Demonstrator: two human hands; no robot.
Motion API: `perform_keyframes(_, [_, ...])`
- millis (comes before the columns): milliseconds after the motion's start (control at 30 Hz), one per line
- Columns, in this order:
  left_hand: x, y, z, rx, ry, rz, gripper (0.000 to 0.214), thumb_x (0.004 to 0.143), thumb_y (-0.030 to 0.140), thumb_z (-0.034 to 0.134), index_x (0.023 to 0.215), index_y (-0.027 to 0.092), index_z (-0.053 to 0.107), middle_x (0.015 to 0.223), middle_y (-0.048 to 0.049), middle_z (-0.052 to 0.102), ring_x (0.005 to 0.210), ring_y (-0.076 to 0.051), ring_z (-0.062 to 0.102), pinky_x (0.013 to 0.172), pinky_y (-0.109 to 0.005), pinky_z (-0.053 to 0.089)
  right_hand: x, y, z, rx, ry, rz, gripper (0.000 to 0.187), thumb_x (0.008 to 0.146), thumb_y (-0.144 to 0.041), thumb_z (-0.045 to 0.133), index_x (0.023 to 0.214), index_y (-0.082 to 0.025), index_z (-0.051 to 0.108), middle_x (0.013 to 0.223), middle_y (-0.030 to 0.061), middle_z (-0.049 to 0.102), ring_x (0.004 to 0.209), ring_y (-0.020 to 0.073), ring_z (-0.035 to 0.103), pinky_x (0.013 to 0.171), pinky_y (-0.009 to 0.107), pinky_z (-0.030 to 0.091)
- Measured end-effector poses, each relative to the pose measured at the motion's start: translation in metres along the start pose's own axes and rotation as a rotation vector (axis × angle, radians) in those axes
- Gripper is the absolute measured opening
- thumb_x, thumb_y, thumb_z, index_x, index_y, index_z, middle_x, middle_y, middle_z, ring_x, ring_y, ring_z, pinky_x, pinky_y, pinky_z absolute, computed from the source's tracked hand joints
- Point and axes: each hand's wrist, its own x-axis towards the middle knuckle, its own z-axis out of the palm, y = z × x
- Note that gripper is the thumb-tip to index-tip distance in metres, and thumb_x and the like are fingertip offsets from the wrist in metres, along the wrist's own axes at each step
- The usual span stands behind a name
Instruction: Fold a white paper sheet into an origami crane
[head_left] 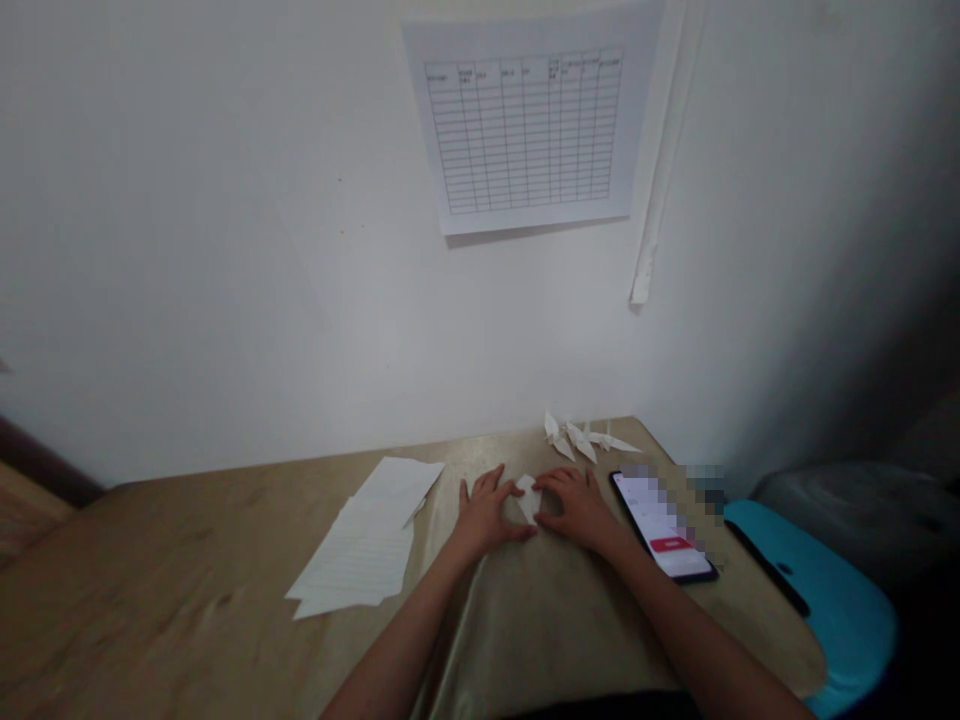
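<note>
A small piece of folded white paper lies on the table between my two hands. My left hand has its index fingertip and thumb at the paper's left side and lower tip, with the other fingers spread on the tabletop. On the opposite side, my right hand holds the paper's right edge between thumb and index finger. Its remaining fingers are bent outward. Just beyond the hands sit several folded paper cranes, close to the wall. Fine creases in the paper are too small to make out.
Loose lined paper sheets overlap left of my left forearm. A lit phone lies right of my right hand. The wooden table meets a white wall with a printed chart. A turquoise stool or seat stands beyond the right edge.
</note>
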Motion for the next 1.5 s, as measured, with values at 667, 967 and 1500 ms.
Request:
perform_keyframes(667, [0.004,-0.009,-0.001,-0.053,0.056,-0.003,0.025,0.092,0.046,0.066,0.115,0.04,0.075,0.16,-0.0027,0.046,0.149,-0.028,0.038,0.124,-0.063,0.013,-0.003,0.014,0.006,0.01,0.048,-0.091,0.047,0.084,-0.047,0.068,0.129,-0.031,0.065,0.141,0.0057,0.061,0.138,0.0288,0.044,0.122,0.057,0.013])
perform_keyframes(967, [0.018,-0.008,0.008,-0.024,0.22,-0.003,0.017,0.094,0.027,0.064,0.101,0.036,0.077,0.142,-0.0018,0.061,0.138,-0.027,0.05,0.122,-0.062,0.02,0.014,0.018,0.02,-0.073,0.202,-0.094,0.02,0.094,-0.024,0.055,0.108,-0.026,0.07,0.121,0.0043,0.069,0.123,0.0241,0.054,0.113,0.048,0.03])
perform_keyframes(1500, [0.018,-0.008,0.001,-0.061,0.21,-0.012,0.018,0.083,0.035,0.076,0.101,0.035,0.076,0.141,-0.0001,0.061,0.135,-0.026,0.051,0.121,-0.051,0.026,0.017,0.008,0.012,-0.046,0.197,-0.029,0.012,0.09,-0.024,0.06,0.098,-0.025,0.069,0.116,0.0027,0.07,0.119,0.0243,0.056,0.109,0.043,0.031])
